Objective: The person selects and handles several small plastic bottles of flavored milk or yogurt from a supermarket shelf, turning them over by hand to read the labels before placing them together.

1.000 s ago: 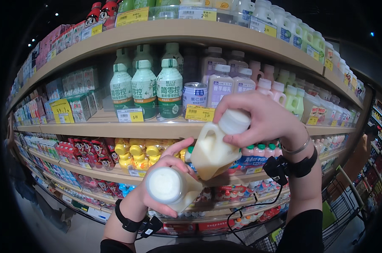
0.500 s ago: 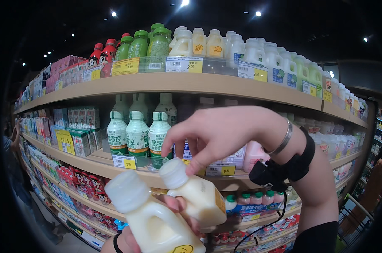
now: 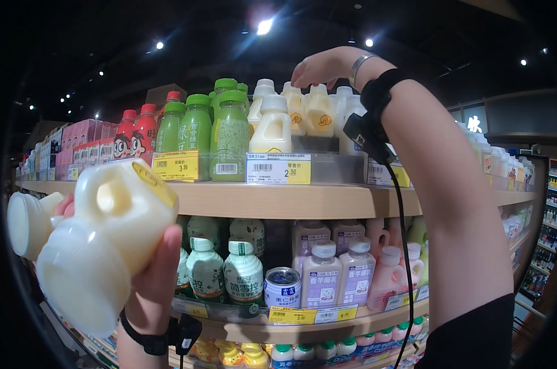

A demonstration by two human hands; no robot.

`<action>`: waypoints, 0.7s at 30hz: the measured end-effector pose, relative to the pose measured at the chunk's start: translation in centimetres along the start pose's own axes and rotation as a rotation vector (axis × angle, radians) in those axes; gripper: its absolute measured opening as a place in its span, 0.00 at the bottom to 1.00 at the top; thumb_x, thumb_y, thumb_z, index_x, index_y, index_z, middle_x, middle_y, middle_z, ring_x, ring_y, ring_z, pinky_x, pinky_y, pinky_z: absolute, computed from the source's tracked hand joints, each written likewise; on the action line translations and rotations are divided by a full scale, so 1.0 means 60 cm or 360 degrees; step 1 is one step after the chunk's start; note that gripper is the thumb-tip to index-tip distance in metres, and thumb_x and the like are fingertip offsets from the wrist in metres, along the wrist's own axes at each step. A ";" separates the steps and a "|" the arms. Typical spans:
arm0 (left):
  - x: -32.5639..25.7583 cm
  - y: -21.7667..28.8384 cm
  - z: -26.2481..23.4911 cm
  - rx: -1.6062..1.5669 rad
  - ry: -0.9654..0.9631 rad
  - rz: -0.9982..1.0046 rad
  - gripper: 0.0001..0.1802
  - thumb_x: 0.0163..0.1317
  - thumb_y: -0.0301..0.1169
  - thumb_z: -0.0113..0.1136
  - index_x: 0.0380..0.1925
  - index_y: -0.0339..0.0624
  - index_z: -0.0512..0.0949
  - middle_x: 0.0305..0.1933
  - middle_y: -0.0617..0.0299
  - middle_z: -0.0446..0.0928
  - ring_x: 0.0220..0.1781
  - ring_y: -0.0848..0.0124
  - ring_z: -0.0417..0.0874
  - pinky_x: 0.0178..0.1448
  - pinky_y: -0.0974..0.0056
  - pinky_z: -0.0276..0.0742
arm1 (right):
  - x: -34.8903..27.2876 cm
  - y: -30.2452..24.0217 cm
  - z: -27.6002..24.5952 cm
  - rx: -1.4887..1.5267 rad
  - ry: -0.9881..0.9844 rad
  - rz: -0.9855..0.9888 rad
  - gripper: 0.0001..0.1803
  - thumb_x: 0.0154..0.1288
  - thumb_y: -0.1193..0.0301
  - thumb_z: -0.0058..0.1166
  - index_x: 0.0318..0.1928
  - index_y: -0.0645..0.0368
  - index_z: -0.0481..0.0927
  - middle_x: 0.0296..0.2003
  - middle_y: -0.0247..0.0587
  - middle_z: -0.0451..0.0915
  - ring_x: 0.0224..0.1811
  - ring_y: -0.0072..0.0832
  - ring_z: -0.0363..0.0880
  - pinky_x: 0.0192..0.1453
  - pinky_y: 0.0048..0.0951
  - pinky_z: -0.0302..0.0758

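My left hand (image 3: 157,267) is closed around two plastic bottles of a cream-coloured drink. The nearer bottle (image 3: 122,230) has a moulded handle and a yellow label; it lies tilted, its white cap toward the lower left. Beyond it the second bottle (image 3: 29,222) shows only partly, with fingertips beside it. Raised over the top shelf, my right hand (image 3: 318,66) has its fingers bent down and apart at the caps of similar cream bottles (image 3: 319,117) with orange marks. Whether it touches a cap is hard to see. A handled cream bottle (image 3: 272,126) stands in front, left of it.
A clear plastic lip with price tags (image 3: 278,169) edges the top shelf (image 3: 352,201). Green-capped bottles (image 3: 229,132) and red bottles (image 3: 144,129) stand left. Below are pale green bottles (image 3: 243,273), a can (image 3: 283,288) and purple bottles (image 3: 321,273). A black cable (image 3: 403,246) hangs from my right wrist.
My right hand has risen from the held bottles' caps to the top-shelf bottles. My left hand has moved left and up with both bottles, tipping them over. The view has shifted nearer the top shelf.
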State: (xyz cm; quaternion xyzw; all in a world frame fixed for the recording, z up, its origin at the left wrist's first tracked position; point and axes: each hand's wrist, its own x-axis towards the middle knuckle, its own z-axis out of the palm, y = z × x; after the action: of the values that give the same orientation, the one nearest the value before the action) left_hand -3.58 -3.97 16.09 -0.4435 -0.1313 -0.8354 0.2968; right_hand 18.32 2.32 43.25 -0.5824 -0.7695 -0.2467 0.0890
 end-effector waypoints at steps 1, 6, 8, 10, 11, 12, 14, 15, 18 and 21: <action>0.019 -0.006 0.007 0.0259 -0.0035 0.0200 0.45 0.41 0.51 0.65 0.54 0.37 0.57 0.53 0.53 0.60 0.56 0.58 0.61 0.61 0.53 0.53 | 0.015 -0.001 0.006 0.0010 -0.0118 0.0072 0.22 0.60 0.60 0.42 0.56 0.50 0.67 0.55 0.43 0.65 0.57 0.35 0.63 0.53 0.32 0.69; 0.055 -0.026 0.041 0.0760 -0.0114 0.0890 0.41 0.42 0.41 0.68 0.51 0.37 0.55 0.47 0.50 0.63 0.51 0.58 0.67 0.50 0.58 0.68 | 0.078 0.017 0.044 0.0334 -0.0284 0.0251 0.27 0.58 0.62 0.47 0.57 0.58 0.63 0.59 0.49 0.58 0.63 0.40 0.54 0.59 0.33 0.64; 0.054 -0.052 0.064 0.0388 -0.0084 0.0839 0.42 0.41 0.39 0.69 0.51 0.37 0.55 0.47 0.48 0.63 0.50 0.58 0.68 0.49 0.60 0.69 | 0.069 0.015 0.047 0.0719 -0.0325 0.0227 0.27 0.58 0.62 0.49 0.56 0.62 0.64 0.59 0.50 0.58 0.60 0.38 0.58 0.59 0.31 0.63; 0.051 -0.056 0.078 0.0107 -0.0084 0.0791 0.44 0.37 0.35 0.71 0.51 0.37 0.54 0.48 0.45 0.63 0.49 0.57 0.69 0.49 0.60 0.70 | 0.057 0.012 0.052 0.0851 -0.0286 0.0252 0.27 0.57 0.62 0.49 0.54 0.63 0.65 0.56 0.49 0.61 0.57 0.37 0.62 0.58 0.30 0.65; 0.046 -0.059 0.087 0.0087 -0.0093 0.0785 0.44 0.36 0.35 0.72 0.51 0.37 0.54 0.48 0.45 0.63 0.49 0.57 0.69 0.50 0.59 0.69 | 0.051 0.015 0.055 0.0982 -0.0245 0.0278 0.26 0.57 0.62 0.50 0.53 0.64 0.67 0.53 0.49 0.64 0.54 0.36 0.66 0.56 0.29 0.66; 0.041 -0.063 0.094 0.0072 -0.0111 0.0776 0.44 0.36 0.34 0.72 0.51 0.37 0.54 0.48 0.44 0.63 0.50 0.57 0.69 0.52 0.58 0.68 | 0.064 0.027 0.059 0.0775 -0.0253 0.0094 0.23 0.58 0.64 0.49 0.51 0.66 0.68 0.49 0.48 0.67 0.49 0.34 0.69 0.53 0.27 0.68; 0.038 -0.083 0.098 -0.0046 -0.0117 0.0785 0.44 0.35 0.34 0.72 0.50 0.37 0.55 0.48 0.45 0.63 0.50 0.57 0.68 0.52 0.58 0.67 | 0.058 0.016 0.052 0.0806 -0.0171 0.0055 0.17 0.60 0.69 0.46 0.47 0.68 0.71 0.41 0.46 0.71 0.42 0.31 0.73 0.48 0.22 0.71; 0.033 -0.093 0.098 -0.0001 -0.0148 0.0767 0.44 0.36 0.34 0.72 0.50 0.37 0.55 0.48 0.45 0.63 0.50 0.58 0.68 0.52 0.58 0.67 | 0.044 0.001 0.046 0.1034 -0.0121 0.0225 0.15 0.61 0.72 0.45 0.45 0.68 0.72 0.38 0.45 0.72 0.40 0.31 0.74 0.45 0.20 0.72; 0.028 -0.090 0.097 -0.0056 -0.0198 0.0525 0.42 0.37 0.32 0.71 0.50 0.36 0.55 0.49 0.48 0.63 0.50 0.60 0.68 0.52 0.59 0.67 | 0.025 -0.002 0.039 0.1024 -0.0017 0.0126 0.13 0.61 0.73 0.45 0.42 0.68 0.75 0.40 0.46 0.72 0.42 0.28 0.74 0.47 0.21 0.73; 0.031 -0.093 0.087 0.0018 -0.0227 0.0375 0.43 0.37 0.30 0.71 0.52 0.35 0.54 0.50 0.49 0.63 0.51 0.62 0.68 0.54 0.60 0.65 | -0.003 -0.003 0.038 0.1403 0.0025 0.0235 0.12 0.61 0.73 0.46 0.41 0.68 0.77 0.41 0.48 0.72 0.44 0.29 0.74 0.49 0.20 0.72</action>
State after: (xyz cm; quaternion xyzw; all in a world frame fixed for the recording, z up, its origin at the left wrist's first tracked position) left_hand -4.34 2.26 20.85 -0.5124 -0.1039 -0.7604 0.3852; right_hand 18.56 3.22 41.16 -0.5403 -0.7568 0.1073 0.3519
